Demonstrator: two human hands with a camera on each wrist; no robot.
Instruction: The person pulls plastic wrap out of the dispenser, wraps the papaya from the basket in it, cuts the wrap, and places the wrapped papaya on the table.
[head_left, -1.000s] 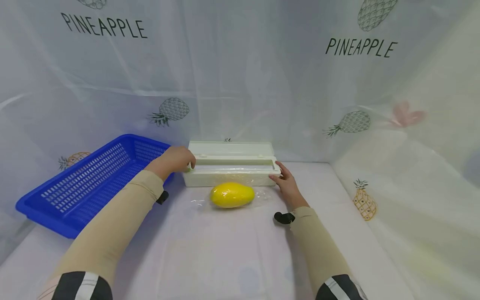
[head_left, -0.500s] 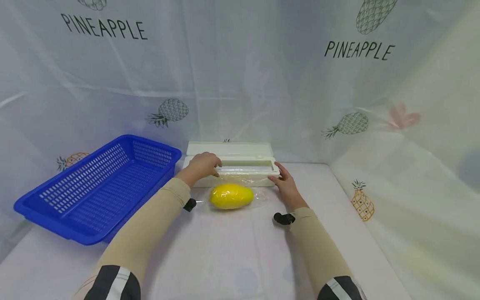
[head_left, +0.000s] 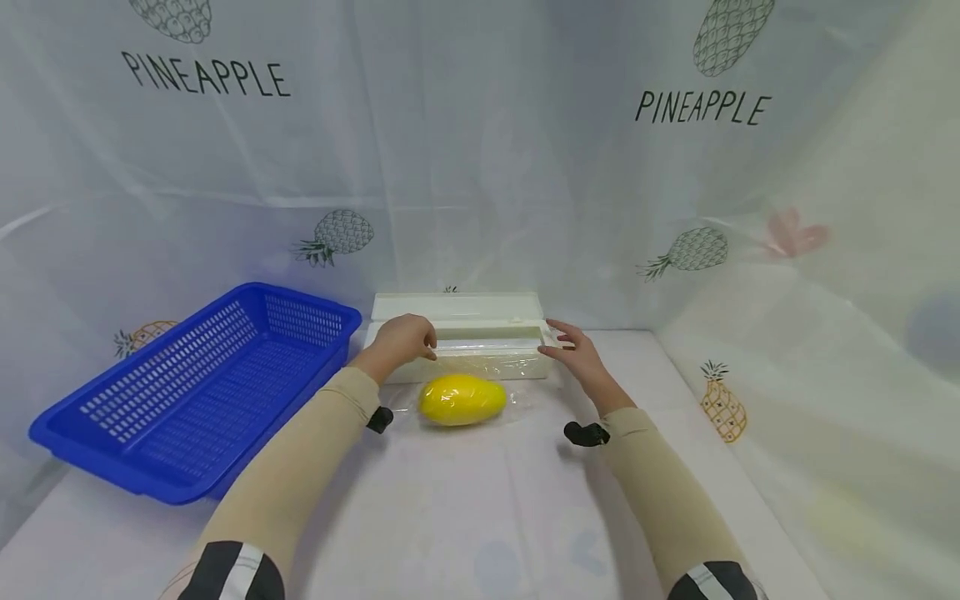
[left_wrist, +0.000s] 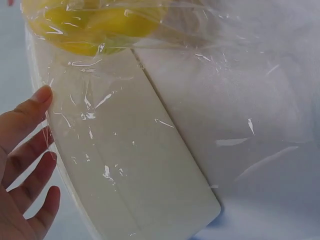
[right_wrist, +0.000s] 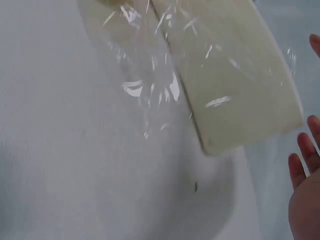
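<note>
A cream cling film dispenser (head_left: 487, 364) stands at the back of the table, its lid (head_left: 457, 306) raised. Clear cling film (left_wrist: 105, 130) runs from it down its front and over a smooth yellow mango-shaped fruit (head_left: 462, 400). My left hand (head_left: 405, 340) is at the dispenser's left part, its thumb tip at the film along the upper edge. In the left wrist view, a gap shows between thumb and fingers (left_wrist: 42, 160). My right hand (head_left: 577, 352) is by the dispenser's right end, fingers spread and holding nothing; the right wrist view shows its fingertips apart from the corner.
A blue plastic basket (head_left: 180, 492) with slotted walls stands on the left, its far end near the dispenser. A white cloth (head_left: 450, 517) covers the table. Pineapple-printed curtains (head_left: 480, 167) hang behind and on the right side.
My left hand has moved right from the basket's end onto the dispenser. My right hand has loosened from the dispenser's right end and drawn slightly right. The view has tipped slightly upward.
</note>
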